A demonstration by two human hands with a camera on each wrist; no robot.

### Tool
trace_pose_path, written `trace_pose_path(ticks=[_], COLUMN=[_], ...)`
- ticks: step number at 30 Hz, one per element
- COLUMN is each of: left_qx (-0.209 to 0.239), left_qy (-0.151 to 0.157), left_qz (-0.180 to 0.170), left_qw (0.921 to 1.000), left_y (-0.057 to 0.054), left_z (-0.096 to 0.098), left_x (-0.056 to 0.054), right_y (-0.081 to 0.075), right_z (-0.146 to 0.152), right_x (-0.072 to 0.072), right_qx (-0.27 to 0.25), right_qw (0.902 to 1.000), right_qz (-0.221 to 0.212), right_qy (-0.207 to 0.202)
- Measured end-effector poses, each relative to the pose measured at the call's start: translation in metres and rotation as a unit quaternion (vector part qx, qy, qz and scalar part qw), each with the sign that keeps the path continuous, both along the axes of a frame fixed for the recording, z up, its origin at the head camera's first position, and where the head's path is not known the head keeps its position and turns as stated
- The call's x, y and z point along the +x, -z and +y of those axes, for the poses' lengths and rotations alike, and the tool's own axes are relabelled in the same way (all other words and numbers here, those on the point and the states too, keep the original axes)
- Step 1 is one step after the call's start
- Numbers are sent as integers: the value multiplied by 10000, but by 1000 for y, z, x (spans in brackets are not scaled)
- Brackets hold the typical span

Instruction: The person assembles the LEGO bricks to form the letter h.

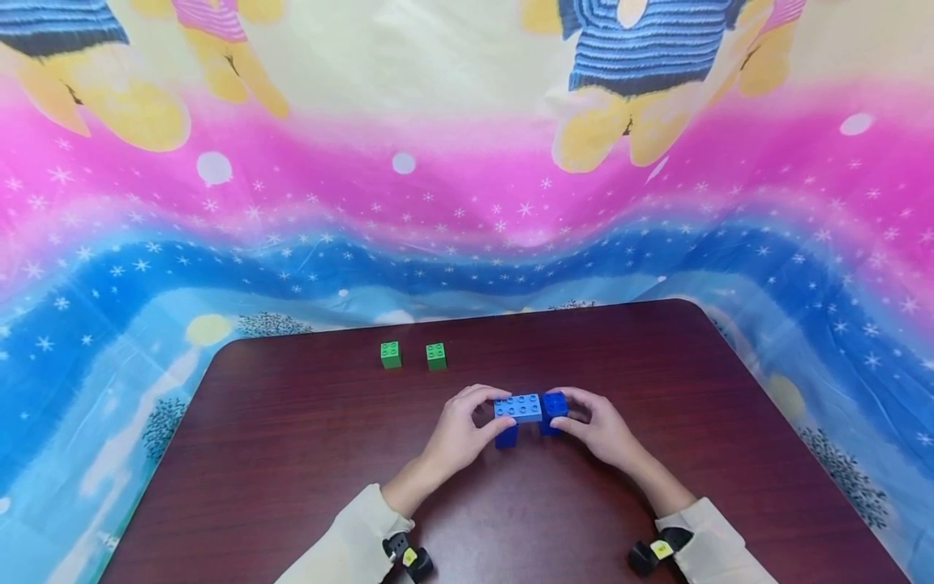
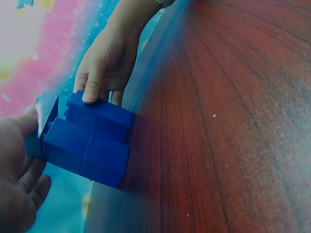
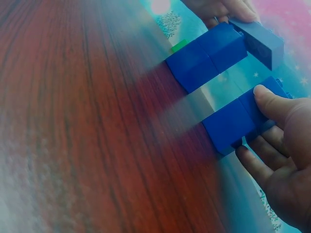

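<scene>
In the head view, my left hand (image 1: pixel 461 428) pinches a light blue eight-stud toy building brick (image 1: pixel 518 408) between thumb and fingers. That brick lies flat on a dark blue stack (image 1: pixel 506 437), its right end jutting out past the stack. My right hand (image 1: pixel 604 428) pinches a second dark blue stack (image 1: pixel 555 403) near its top, close to the jutting end. The right wrist view shows each stack as two bricks high, with a gap between the left stack (image 3: pixel 209 56) and the right stack (image 3: pixel 233 121). There the light blue brick (image 3: pixel 265 46) shows its underside.
Two green four-stud bricks, a left one (image 1: pixel 391 355) and a right one (image 1: pixel 436 357), stand apart towards the far edge of the dark wooden table (image 1: pixel 306 438). A patterned cloth (image 1: pixel 438 219) hangs behind the table and along its sides.
</scene>
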State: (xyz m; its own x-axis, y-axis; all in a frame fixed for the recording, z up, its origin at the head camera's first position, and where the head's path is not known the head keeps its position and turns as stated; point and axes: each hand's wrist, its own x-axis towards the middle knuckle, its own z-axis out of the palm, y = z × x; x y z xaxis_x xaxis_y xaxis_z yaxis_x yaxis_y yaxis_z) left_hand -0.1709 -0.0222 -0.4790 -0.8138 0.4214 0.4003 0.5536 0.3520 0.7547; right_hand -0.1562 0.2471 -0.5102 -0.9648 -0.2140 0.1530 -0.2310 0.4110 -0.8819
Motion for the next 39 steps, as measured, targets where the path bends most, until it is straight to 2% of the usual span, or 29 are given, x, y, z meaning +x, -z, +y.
trace_pose_path(ticks=[9,13,17,19,21,24,26,31,39], left_qx=[57,114,169,204,227,282,338,530,621], left_qy=[174,154,124,113,100,105,103,50,-50], left_qz=[-214,-267,-312,-338,-333,-290,-236,-135,-173], left_qw=[9996,9995,9993,9992,9991,9991,9991,9985,9979], left_y=[1,2,4,4,5,6,7,13,15], left_z=[0,1,1,1,1,1,1,1,2], left_x=[-1,-1,-1,0,0,-1,-1,0,0], right_y=[0,0,-19,-23,-19,-2,3,3,0], right_z=[-1,-5,-15,-18,-18,-13,-12,-12,-15], right_x=[1,0,7,9,8,1,0,0,2], right_qx=[-9,35,62,121,113,73,17,-18,0], right_qw=[10000,10000,9999,9999,9999,9999,9999,9999,9998], right_qz=[25,44,10,-25,0,12,38,15,-24], right_qy=[-10,-22,-97,-120,-128,-97,-96,-130,-182])
